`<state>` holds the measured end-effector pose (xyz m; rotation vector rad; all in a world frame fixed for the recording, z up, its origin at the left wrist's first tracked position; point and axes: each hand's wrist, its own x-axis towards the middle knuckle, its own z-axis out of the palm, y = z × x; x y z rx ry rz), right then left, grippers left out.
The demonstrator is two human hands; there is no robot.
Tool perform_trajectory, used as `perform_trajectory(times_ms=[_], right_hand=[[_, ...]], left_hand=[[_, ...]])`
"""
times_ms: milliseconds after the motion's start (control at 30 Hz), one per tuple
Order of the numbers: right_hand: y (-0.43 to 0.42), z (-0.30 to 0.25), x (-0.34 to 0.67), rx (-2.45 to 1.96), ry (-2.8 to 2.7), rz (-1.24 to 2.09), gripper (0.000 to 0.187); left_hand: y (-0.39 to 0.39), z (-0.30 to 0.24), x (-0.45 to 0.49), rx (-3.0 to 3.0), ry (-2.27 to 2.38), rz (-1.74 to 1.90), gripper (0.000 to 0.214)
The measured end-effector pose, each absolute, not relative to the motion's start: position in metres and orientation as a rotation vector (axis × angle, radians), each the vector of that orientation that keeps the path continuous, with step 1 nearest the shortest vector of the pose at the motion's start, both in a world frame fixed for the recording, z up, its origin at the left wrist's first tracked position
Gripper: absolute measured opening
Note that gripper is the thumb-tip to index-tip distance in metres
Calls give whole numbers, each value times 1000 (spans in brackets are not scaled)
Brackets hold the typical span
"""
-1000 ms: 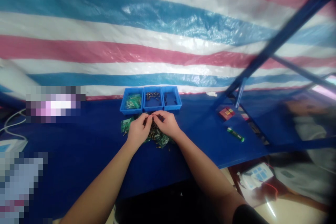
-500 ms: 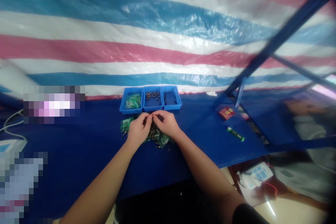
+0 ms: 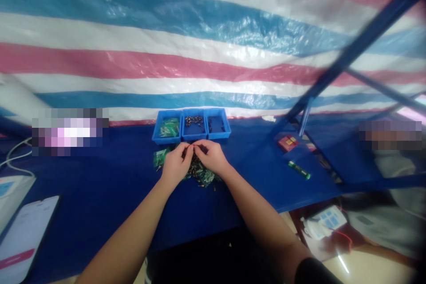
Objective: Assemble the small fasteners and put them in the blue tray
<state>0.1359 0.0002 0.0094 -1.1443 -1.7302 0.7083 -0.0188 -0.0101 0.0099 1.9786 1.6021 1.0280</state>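
My left hand [image 3: 177,162] and my right hand [image 3: 211,157] meet fingertip to fingertip, both pinched closed. Whatever is between the fingers is too small and too covered to name. Below them lies a pile of small metal parts and green pieces [image 3: 206,177], partly hidden by my hands. A green piece [image 3: 159,158] lies just left of my left hand. Behind the hands stand three blue bins side by side: the left bin [image 3: 155,135] has green pieces [image 3: 169,128] in it, the middle bin [image 3: 194,135] small metal parts [image 3: 194,121], the right bin [image 3: 219,135] a few dark parts.
On the blue table [image 3: 109,186], a red box [image 3: 288,143] and a green tube [image 3: 298,170] lie to the right. A phone [image 3: 28,235] rests at the lower left near a white cable [image 3: 15,159]. Blue metal bars [image 3: 342,64] rise at the right, with a person in grey [image 3: 386,222] beyond.
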Motion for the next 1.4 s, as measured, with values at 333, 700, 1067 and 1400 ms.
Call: perform_trajectory(times_ms=[333, 700, 1067, 1400], right_hand=[[-2, 13, 137, -1176, -1766, 737, 20], [-3, 14, 136, -1169, -1768, 739, 20], [-2, 14, 137, -1180, -1787, 717, 19], [-3, 15, 136, -1197, -1797, 707, 19]], left_hand=[[-10, 10, -19, 1990, 1618, 995, 30], [-10, 12, -19, 1994, 1622, 985, 30], [-11, 13, -19, 1991, 1606, 976, 30], [-11, 14, -19, 2000, 1592, 987, 32]])
